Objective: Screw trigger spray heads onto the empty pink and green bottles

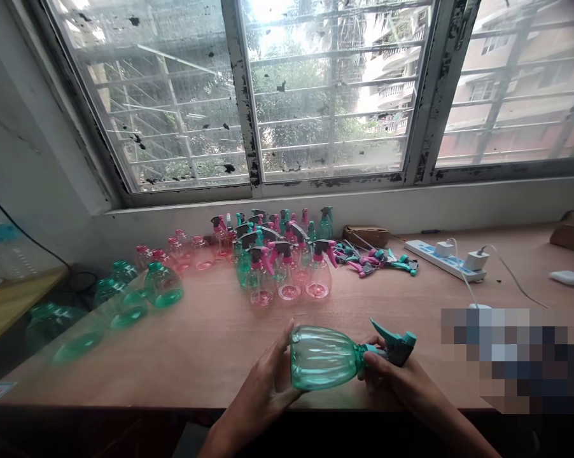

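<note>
A clear teal spray bottle [322, 356] lies on its side over the near edge of the wooden table [210, 343], its teal and grey trigger head [394, 346] pointing right. My left hand [268, 381] cups the bottle's base end with fingers wrapped around it. My right hand [387, 375] is closed around the neck and trigger head.
Assembled pink and teal spray bottles [287, 267] stand in a cluster at mid table. Headless teal bottles [139, 292] and pink bottles [186, 251] lie at the left. Loose trigger heads [377, 261] lie at the right, beside a white power strip [444, 257] with cables. A cardboard box [573, 232] sits far right.
</note>
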`<state>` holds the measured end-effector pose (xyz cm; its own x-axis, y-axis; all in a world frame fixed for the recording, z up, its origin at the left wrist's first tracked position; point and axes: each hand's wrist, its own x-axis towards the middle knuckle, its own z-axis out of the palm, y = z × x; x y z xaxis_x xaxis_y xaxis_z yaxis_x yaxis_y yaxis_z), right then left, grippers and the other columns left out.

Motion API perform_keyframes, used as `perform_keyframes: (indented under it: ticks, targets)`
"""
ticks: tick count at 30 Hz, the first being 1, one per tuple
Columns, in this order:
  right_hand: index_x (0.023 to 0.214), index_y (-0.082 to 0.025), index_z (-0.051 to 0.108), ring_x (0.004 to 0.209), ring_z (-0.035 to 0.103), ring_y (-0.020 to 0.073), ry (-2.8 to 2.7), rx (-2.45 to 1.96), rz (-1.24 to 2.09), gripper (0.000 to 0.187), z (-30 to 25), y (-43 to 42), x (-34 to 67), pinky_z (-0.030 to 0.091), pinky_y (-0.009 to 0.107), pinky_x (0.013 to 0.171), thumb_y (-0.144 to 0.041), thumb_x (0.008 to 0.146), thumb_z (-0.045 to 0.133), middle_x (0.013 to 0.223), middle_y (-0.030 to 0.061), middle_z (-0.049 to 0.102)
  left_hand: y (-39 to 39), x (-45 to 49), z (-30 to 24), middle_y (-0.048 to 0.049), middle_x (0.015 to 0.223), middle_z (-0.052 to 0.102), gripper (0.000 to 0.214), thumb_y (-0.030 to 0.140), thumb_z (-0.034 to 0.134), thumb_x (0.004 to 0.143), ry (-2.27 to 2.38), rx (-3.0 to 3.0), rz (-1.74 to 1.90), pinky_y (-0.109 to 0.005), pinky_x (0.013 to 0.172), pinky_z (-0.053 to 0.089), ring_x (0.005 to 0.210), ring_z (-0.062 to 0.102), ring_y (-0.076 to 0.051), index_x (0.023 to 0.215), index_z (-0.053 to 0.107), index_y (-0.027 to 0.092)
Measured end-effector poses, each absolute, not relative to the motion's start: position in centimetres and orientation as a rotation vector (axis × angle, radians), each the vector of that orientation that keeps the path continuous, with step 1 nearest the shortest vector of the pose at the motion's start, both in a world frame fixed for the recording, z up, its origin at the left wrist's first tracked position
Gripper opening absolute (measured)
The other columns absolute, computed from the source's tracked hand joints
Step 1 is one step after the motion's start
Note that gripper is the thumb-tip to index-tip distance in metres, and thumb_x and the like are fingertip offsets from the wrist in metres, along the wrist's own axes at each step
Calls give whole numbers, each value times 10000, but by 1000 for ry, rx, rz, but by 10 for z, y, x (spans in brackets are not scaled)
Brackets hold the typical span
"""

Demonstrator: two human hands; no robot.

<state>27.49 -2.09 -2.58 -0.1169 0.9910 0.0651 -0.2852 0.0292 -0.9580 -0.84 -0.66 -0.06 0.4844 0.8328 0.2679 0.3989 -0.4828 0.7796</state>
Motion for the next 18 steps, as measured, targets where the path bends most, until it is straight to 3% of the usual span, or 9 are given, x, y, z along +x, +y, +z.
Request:
perform_keyframes:
  ticks: [3, 7, 10, 15, 18]
  targets:
    - [930, -184, 635, 529, 597, 155, -1101, -897, 1396, 443, -26, -21, 275, 405, 266, 529, -558, 782, 820, 632, 33, 738, -5, -8, -4, -51, 1513, 544, 1028, 181, 719, 889, 983, 2045, 851, -419, 1107, 492, 1326, 585, -272, 1612, 25, 410]
    - [956, -186, 631, 529, 596, 157, -1133, -882, 1402, 435, -31, -18, 277, 405, 262, 521, -557, 804, 801, 646, 34, 741, -7, -8, 1, -61, 1582, 464, 1265, 255, 913, 706, 1045, 2051, 823, -469, 1185, 395, 1433, 457, -337, 1617, 45, 388]
    - [963, -185, 630, 532, 595, 154, -1154, -870, 1411, 431, -35, -15, 279, 401, 255, 515, -552, 811, 797, 661, 37, 743, -8, -9, 4, -66, 1619, 410, 1131, 284, 870, 769, 1019, 2030, 814, -470, 1206, 364, 1464, 417, -337, 1617, 128, 372]
    - [989, -186, 634, 548, 604, 149, -1136, -879, 1402, 420, -35, -15, 279, 411, 258, 539, -545, 831, 784, 673, 29, 742, -8, -9, -1, -51, 1602, 435, 978, 196, 716, 901, 947, 2007, 832, -438, 1168, 421, 1394, 524, -281, 1610, 82, 419]
    - [982, -184, 635, 554, 601, 153, -1132, -888, 1403, 423, -34, -16, 279, 416, 267, 543, -539, 819, 797, 684, 33, 745, -8, -8, -1, -40, 1584, 459, 1065, 192, 760, 864, 935, 1986, 832, -421, 1155, 441, 1403, 515, -276, 1607, 35, 431]
